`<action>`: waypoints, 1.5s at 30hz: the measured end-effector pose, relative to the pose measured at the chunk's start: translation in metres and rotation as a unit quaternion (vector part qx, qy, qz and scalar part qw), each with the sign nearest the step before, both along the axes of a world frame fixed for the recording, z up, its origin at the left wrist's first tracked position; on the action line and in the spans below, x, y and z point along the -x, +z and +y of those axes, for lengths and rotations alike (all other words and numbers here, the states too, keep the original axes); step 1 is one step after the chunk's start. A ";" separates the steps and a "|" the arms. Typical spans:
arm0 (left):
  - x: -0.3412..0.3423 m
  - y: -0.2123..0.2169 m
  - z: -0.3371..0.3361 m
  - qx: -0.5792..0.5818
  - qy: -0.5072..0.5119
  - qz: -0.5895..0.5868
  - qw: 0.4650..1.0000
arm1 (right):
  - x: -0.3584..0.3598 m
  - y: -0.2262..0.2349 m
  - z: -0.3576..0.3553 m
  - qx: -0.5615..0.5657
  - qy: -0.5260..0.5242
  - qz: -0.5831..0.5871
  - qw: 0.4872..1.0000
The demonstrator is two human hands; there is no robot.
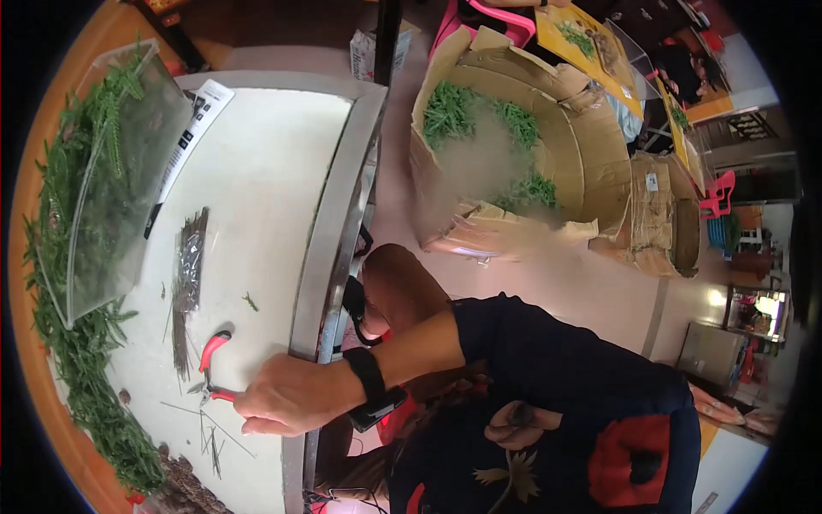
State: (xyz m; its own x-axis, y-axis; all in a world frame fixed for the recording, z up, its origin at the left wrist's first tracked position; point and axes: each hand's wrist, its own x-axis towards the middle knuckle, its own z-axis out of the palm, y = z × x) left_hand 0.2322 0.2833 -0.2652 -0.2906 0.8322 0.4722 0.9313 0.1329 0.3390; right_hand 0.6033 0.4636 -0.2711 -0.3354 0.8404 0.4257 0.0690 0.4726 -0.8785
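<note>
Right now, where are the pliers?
In the head view, the pliers are on the white table, in the picture's lower left, one red handle reaching the right hand.

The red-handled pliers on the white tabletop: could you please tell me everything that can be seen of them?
The red-handled pliers have curved red grips, the upper one dark-ended, and silvery, metal-looking jaws. They lie on the flat white tabletop, handles spread wide, jaws toward the left. The lower grip runs to the person's bare right hand, which hides its end; whether it is gripped is unclear. Thin, dark, wire-like pieces lie near the jaws.
</note>
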 end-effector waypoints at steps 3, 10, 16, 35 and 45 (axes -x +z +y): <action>0.041 -0.015 0.008 0.049 0.028 -0.027 0.998 | 0.016 -0.007 0.018 0.003 0.008 -0.013 1.000; 0.116 -0.012 0.028 0.066 0.061 -0.079 0.993 | 0.122 -0.002 0.033 0.039 0.017 -0.014 0.999; 0.206 0.013 -0.017 0.065 0.050 -0.148 0.985 | 0.208 0.024 -0.011 -0.018 0.001 -0.024 1.000; 0.403 0.146 -0.310 -0.039 -0.016 -0.083 0.996 | 0.421 0.152 -0.324 0.028 -0.114 -0.119 0.986; 0.453 0.158 -0.389 -0.045 0.013 -0.122 0.991 | 0.480 0.155 -0.393 -0.047 -0.159 -0.115 0.979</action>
State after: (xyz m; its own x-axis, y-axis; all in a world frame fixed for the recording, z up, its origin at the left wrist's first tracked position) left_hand -0.2210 -0.1055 -0.1071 -0.4257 0.7813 0.4564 0.8167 0.1145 0.5656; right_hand 0.1231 0.0706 -0.1157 -0.1586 0.8789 0.4499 0.4172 0.4726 -0.7763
